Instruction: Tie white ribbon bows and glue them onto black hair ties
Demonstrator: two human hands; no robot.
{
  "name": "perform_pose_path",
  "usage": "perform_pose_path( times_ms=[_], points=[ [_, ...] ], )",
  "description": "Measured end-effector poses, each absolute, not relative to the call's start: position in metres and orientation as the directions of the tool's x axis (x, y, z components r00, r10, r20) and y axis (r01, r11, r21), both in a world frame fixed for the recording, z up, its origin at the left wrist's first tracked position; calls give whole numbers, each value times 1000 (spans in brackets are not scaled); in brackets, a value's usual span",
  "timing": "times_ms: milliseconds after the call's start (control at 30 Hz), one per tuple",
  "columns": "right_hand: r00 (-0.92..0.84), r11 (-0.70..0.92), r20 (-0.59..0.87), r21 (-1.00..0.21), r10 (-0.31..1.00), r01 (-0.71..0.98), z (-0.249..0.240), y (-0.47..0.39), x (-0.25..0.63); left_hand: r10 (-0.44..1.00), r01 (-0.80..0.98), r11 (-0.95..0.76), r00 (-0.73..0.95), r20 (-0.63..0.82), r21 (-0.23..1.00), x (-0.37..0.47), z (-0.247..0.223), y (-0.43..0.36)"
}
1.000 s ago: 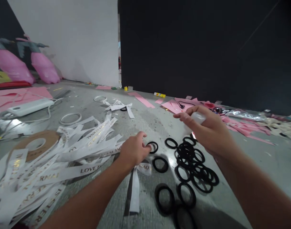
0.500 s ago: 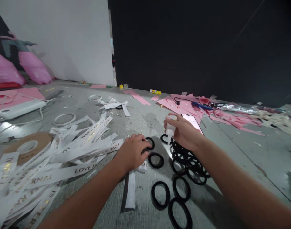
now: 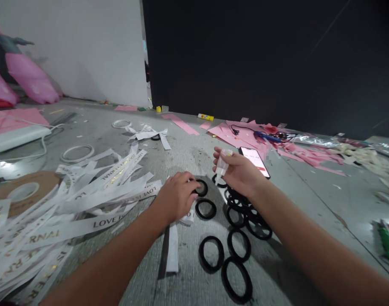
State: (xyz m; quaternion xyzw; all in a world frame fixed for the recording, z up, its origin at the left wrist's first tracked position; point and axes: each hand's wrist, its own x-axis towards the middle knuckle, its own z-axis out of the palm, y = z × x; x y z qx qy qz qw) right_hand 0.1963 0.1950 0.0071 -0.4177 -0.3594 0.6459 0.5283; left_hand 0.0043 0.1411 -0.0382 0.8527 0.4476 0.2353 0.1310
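My right hand [image 3: 241,172] is closed around a small translucent bottle [image 3: 222,163], its nozzle pointing down over a black ring at the top of the pile. My left hand [image 3: 178,195] has its fingertips at a black ring [image 3: 201,187]; whether they grip it I cannot tell. Just below lies another black ring [image 3: 206,209]. Nearer to me are several separate black rings [image 3: 211,254]. A heap of black rings [image 3: 248,219] sits beneath my right wrist. A white ribbon strip [image 3: 172,250] lies below my left hand.
Printed white ribbons [image 3: 95,195] spread over the left floor beside a cardboard spool [image 3: 48,183]. A phone [image 3: 254,161] lies beyond my right hand. Pink sheets [image 3: 242,135] lie along the dark wall. White rings [image 3: 77,153] and a white power strip [image 3: 21,137] are at the left.
The view has shifted slightly right and down. My right hand has turned more palm-up, and the bottle has tilted with it. My left hand remains by the same black ring.
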Motion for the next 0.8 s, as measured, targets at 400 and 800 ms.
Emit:
perform_pose_path(
  times_ms=[400, 800],
  points=[
    [-61, 14, 33, -958, 998, -285, -2, 192, 191, 839, 733, -544, 487, 244, 408, 5, -32, 137],
    [-28, 15, 19, -986, 999, -167, -11, 189, 187, 867, 744, -498, 425, 259, 446, 4, -31, 136]
  ],
)
